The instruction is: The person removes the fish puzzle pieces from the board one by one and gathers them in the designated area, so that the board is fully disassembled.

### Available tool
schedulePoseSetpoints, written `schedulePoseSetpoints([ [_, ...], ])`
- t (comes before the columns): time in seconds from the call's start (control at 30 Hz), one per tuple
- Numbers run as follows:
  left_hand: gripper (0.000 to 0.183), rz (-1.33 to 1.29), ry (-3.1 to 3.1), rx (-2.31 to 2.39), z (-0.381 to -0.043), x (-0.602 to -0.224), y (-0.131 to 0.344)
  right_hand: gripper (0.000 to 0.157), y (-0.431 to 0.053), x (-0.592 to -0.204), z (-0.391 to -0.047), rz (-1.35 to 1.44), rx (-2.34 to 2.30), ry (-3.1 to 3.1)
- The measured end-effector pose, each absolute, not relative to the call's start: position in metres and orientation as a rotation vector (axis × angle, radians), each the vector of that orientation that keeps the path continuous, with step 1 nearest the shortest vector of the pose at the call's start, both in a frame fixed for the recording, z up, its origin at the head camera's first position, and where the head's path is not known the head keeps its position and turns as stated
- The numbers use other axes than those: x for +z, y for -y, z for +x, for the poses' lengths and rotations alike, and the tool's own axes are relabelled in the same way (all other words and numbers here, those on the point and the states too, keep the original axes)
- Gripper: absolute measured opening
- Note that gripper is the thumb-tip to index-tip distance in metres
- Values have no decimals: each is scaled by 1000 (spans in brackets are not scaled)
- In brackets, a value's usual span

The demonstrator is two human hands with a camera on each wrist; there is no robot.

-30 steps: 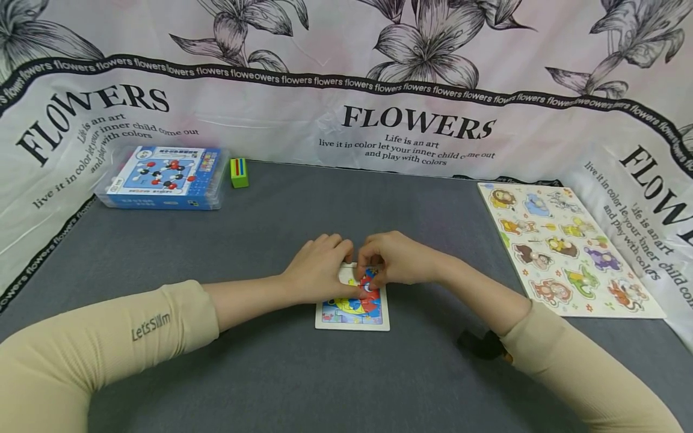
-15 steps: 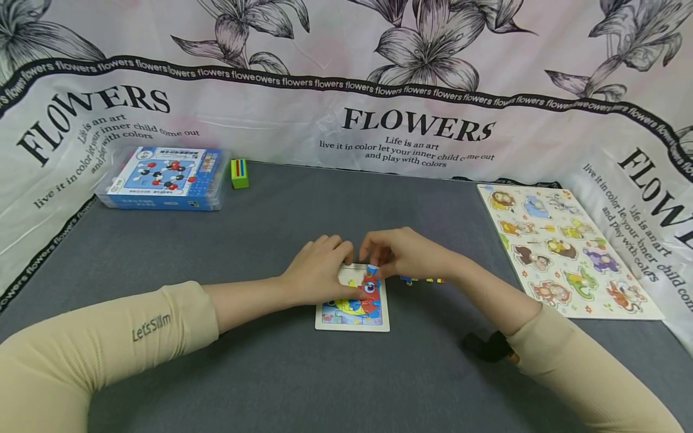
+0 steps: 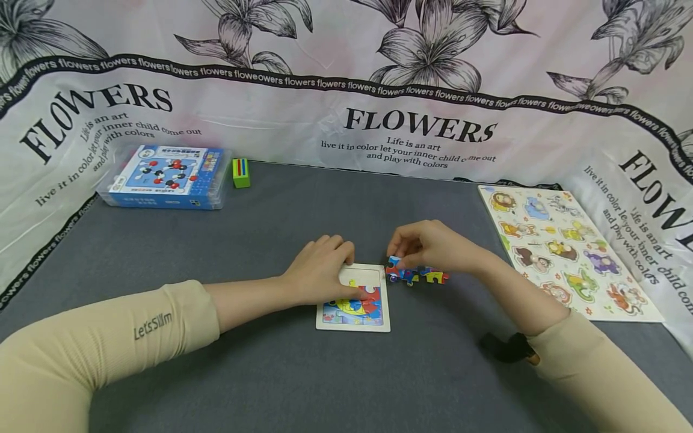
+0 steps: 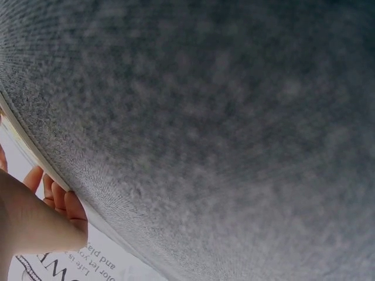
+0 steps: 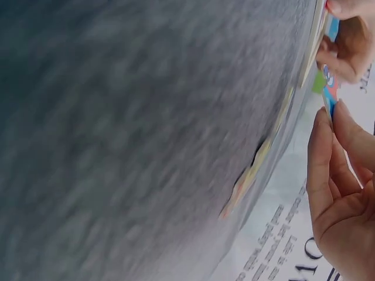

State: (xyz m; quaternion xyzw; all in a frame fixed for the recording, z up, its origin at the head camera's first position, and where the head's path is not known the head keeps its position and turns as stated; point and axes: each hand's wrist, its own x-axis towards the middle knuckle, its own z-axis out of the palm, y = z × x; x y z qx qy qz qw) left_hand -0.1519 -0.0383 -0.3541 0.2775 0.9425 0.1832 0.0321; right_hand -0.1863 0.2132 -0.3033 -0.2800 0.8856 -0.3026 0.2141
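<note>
A small jigsaw board (image 3: pixel 353 328) with a pale frame lies on the dark cloth, its lower part filled with coloured pieces and its upper part bare. My left hand (image 3: pixel 319 270) holds it from the left side, thumb across the picture and fingers at the far edge. Just right of the board, my right hand (image 3: pixel 435 245) pinches a blue and red puzzle piece (image 5: pixel 330 93) between thumb and fingertips. Under and beside that hand lie loose puzzle pieces (image 3: pixel 435 276), partly hidden by it.
A larger board with animal pictures (image 3: pixel 547 245) lies at the right. At the back left are a plastic box with a blue label (image 3: pixel 162 171) and a small green block (image 3: pixel 240 173). A flower-printed sheet (image 3: pixel 260 120) rises behind the table.
My right hand has lifted the blue and red piece off the upper right of the board and carried it right, uncovering loose pieces. My left hand has stayed on the board.
</note>
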Motion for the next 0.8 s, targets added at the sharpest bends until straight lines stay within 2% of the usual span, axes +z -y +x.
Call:
schedulePoseSetpoints([
  [0.37, 57, 869, -2903, 569, -151, -354, 40, 9, -251, -301, -191, -653, -806, -2541],
  [0.8, 57, 865, -2893, 571, -151, -354, 39, 11, -292, -301, -189, -581, -817, -2494],
])
